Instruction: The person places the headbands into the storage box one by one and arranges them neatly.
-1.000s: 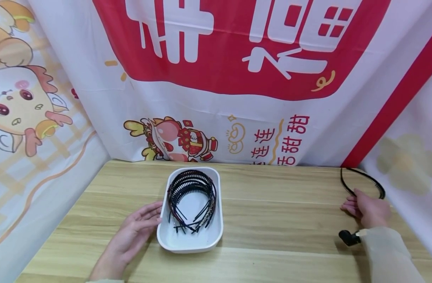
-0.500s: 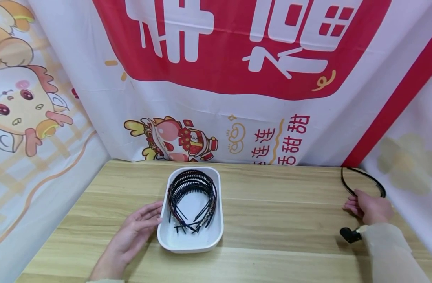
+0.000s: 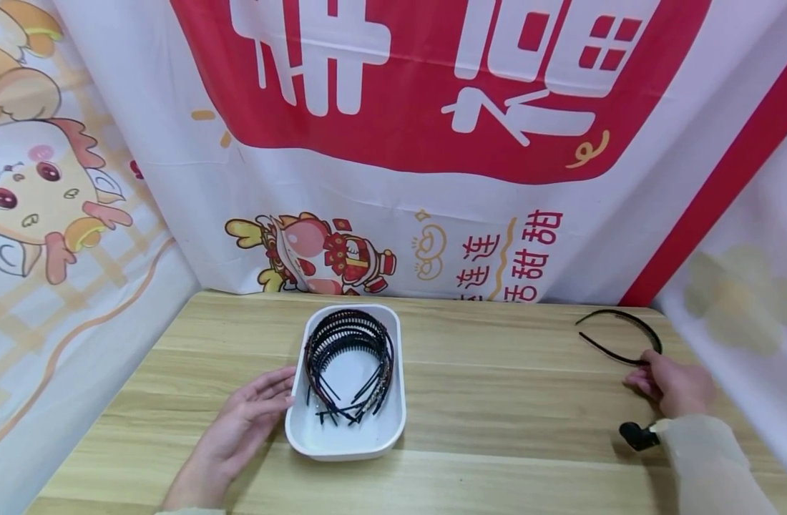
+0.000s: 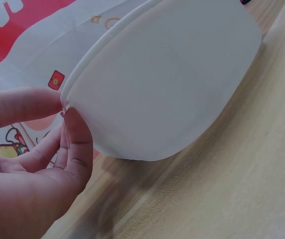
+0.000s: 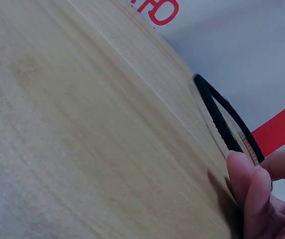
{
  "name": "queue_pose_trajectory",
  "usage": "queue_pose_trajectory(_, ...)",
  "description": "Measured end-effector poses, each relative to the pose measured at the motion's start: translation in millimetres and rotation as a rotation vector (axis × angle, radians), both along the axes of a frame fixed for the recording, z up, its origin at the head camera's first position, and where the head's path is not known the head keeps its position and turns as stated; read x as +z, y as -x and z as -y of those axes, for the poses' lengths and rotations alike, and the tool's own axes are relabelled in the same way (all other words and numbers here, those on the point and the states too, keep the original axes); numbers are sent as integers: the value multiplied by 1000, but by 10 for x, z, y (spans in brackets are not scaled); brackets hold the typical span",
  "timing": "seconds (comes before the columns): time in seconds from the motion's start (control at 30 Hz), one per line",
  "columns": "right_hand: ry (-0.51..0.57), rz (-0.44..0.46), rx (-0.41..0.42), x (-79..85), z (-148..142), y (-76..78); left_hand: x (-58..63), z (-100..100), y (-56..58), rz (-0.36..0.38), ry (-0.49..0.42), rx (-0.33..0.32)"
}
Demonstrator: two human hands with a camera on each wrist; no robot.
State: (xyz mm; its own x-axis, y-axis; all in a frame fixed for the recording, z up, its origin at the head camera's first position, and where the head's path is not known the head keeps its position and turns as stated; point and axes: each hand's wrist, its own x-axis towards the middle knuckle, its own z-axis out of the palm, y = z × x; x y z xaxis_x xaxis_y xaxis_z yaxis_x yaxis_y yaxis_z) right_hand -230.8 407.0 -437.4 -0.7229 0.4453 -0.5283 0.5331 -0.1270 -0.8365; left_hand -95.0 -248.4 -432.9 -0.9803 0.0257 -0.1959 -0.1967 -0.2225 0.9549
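In the head view, a white plastic box [image 3: 345, 450] holds several black toothed headbands [image 3: 351, 343], stacked together. My left hand [image 3: 245, 418] is at the box's left side, fingertips touching its outer wall. The left wrist view shows thumb and forefinger against the box edge [image 4: 167, 74], with the other fingers partly hidden. Far to the right, my right hand [image 3: 673, 386] pinches a single black headband [image 3: 655, 336] by its side, its two ends pointing left. In the right wrist view, thumb and fingers meet on that headband [image 5: 217, 117], and small teeth line its inner edge.
Both stand on a light wooden table [image 3: 496, 400]. A printed white and red cloth [image 3: 406, 214] hangs along the back, with cloth walls at left and right. A black object [image 3: 638, 435] sits at the right wrist by the sleeve.
The headband in my right hand has turned, its ends swinging round to the left and its curve now near the fingers. My left hand and the box have stayed put.
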Motion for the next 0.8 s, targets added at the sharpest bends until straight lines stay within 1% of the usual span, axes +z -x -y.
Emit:
queue_pose_trajectory(0.1, -21, -3, -24, -26, 16, -15, 3, 0, 2, -1, 0, -3)
queue_pose_trajectory(0.3, 20, -40, -76, -57, 29, -42, -6, 8, 2, -7, 5, -14)
queue_pose_trajectory(0.47, 9, -60, -102, -89, 37, -52, -14, 10, 9, -7, 10, -16)
queue_pose_trajectory(0.6, -16, -97, -108, -125, 35, -60, -7, 1, 12, 4, 17, -8)
queue_pose_trajectory(0.67, -49, -110, -98, -140, 29, -65, -9, 2, 11, 9, 20, -9)
queue_pose_trajectory(0.8, -79, -122, -84, -150, 15, -71, -18, 8, 4, 1, 18, -11)
